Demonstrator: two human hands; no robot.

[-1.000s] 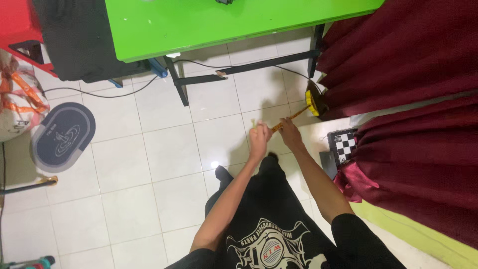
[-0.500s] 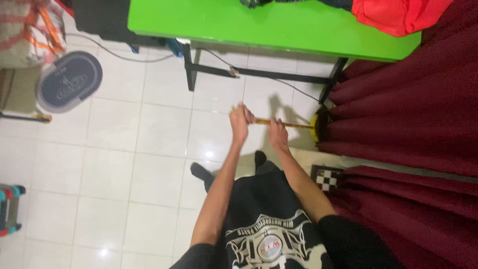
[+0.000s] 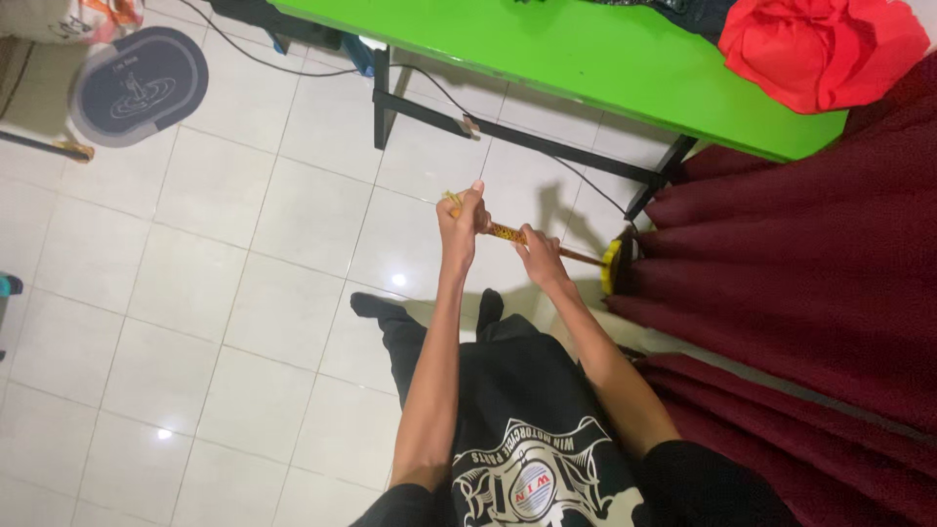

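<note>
Both your hands grasp the broom handle (image 3: 508,234) at frame centre: left hand (image 3: 462,220) clenched near its top, right hand (image 3: 540,257) lower, the yellow broom head (image 3: 612,265) at the maroon curtain (image 3: 810,244), right.

white tile floor (image 3: 244,293): oval mat (image 3: 139,86) | green table (image 3: 586,59): red cloth (image 3: 820,49)

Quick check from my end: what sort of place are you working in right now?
Probably a room in a home. White tiled floor, a bright green table with a red cloth on it, dark red curtains, an oval mat. Both hands, left hand and right hand, hold a broom handle.
</note>
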